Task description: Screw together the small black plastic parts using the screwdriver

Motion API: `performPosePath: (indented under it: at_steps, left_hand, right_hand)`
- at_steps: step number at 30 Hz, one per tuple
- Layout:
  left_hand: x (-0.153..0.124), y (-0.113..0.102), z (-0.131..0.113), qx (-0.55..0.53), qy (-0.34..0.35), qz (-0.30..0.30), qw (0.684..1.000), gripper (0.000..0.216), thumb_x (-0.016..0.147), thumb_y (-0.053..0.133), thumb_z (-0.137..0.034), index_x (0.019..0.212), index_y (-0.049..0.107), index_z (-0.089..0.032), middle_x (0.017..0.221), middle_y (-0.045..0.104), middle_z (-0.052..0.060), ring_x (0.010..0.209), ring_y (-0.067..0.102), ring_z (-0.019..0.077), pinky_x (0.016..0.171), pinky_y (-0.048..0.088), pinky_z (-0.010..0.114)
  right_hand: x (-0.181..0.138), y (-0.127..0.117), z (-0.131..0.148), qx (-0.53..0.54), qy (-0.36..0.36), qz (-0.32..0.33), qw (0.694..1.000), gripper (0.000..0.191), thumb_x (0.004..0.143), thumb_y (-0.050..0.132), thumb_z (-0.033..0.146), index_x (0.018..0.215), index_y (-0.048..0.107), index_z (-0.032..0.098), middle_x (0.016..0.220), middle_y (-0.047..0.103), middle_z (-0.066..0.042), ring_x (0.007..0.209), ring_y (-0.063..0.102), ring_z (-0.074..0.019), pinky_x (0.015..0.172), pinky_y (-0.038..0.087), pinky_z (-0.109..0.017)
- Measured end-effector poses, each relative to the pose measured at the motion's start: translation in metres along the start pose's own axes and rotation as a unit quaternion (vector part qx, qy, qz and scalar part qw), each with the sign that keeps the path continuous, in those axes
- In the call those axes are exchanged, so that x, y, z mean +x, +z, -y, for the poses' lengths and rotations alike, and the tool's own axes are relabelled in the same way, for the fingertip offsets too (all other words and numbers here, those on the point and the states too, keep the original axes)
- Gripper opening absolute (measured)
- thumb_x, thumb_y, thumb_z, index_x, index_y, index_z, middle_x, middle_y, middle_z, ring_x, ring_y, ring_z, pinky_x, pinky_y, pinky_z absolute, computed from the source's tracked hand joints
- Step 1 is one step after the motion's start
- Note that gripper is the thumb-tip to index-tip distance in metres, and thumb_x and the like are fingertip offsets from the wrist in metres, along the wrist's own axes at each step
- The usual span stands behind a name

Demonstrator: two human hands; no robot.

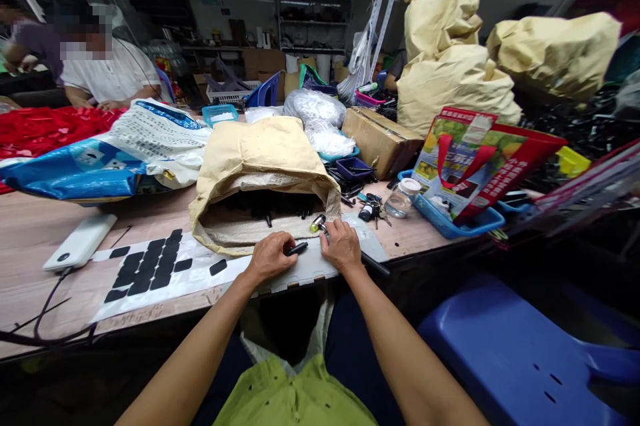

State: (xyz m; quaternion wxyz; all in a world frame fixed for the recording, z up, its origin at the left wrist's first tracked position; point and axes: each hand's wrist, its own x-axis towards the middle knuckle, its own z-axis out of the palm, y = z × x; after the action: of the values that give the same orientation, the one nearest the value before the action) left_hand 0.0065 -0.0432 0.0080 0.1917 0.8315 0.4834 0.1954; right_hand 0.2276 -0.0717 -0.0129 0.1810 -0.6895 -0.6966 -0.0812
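My left hand (273, 257) rests at the table's front edge, its fingers closed around a short black cylindrical piece (299, 249). Beside it, my right hand (342, 243) is curled over a black-handled tool (375, 265), whose handle sticks out toward the lower right. A shiny metal part with a yellow-green end (317, 223) shows at the right fingertips; I cannot tell whether it belongs to that tool. Both hands lie over a pale grey board (313, 261). Just beyond them gapes the mouth of a tan woven sack (265, 146), with dark pieces inside.
Left of the sack are a white power bank (80, 243) with a cable and a sheet of black stickers (150, 266). Keys (373, 208), a clear jar (403, 198) and a blue basket (457, 223) stand right. A blue plastic stool (510, 353) is lower right. Co-workers sit far left.
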Motion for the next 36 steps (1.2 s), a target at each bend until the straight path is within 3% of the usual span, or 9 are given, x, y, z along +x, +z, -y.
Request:
performPosePath:
  at_steps: [6,13,19,24,36]
  left_hand:
    - [-0.007,0.021,0.007,-0.027,0.019,-0.052,0.998,0.015,0.081,0.067,-0.028,0.095,0.066,-0.024,0.096,0.069,0.002,0.093,0.063,0.0212,0.086,0.046,0.033]
    - [-0.005,0.021,0.011,-0.046,0.027,-0.047,0.997,0.014,0.085,0.070,-0.032,0.094,0.068,-0.022,0.095,0.069,0.003,0.093,0.062,0.0214,0.086,0.045,0.034]
    - [-0.004,0.023,0.013,-0.073,0.001,-0.061,0.996,0.014,0.082,0.071,-0.027,0.093,0.064,-0.023,0.092,0.068,0.000,0.087,0.061,0.0198,0.082,0.045,0.032]
    - [-0.002,0.023,0.014,-0.074,0.000,-0.058,0.996,0.015,0.082,0.071,-0.027,0.093,0.062,-0.023,0.093,0.067,0.000,0.090,0.060,0.0208,0.082,0.044,0.033]
    - [-0.002,0.027,0.017,-0.080,0.004,-0.065,0.995,0.017,0.080,0.077,-0.027,0.093,0.066,-0.023,0.094,0.070,0.001,0.092,0.062,0.0206,0.082,0.044,0.033]
  right_hand:
    - [-0.002,-0.003,0.001,0.015,0.004,-0.008,1.000,0.025,0.093,0.059,0.032,0.114,0.062,0.020,0.109,0.061,-0.010,0.101,0.050,-0.0265,0.084,0.035,-0.036]
    - [0.003,-0.004,-0.004,0.045,0.017,0.007,0.999,0.026,0.093,0.057,0.023,0.117,0.066,0.021,0.106,0.064,-0.009,0.099,0.054,-0.0250,0.085,0.039,-0.034]
    - [0.002,-0.017,-0.005,0.157,0.054,-0.034,0.985,0.036,0.098,0.045,0.020,0.129,0.063,0.022,0.111,0.065,-0.009,0.102,0.059,-0.0230,0.088,0.047,-0.032]
    - [-0.021,-0.027,0.007,0.254,0.019,-0.025,0.967,0.036,0.100,0.041,0.024,0.128,0.065,0.019,0.108,0.067,-0.010,0.102,0.063,-0.0222,0.091,0.050,-0.032]
    - [-0.039,-0.034,0.038,0.193,-0.016,-0.018,0.981,0.036,0.101,0.041,0.020,0.129,0.065,0.020,0.103,0.066,-0.009,0.097,0.063,-0.0208,0.086,0.051,-0.028]
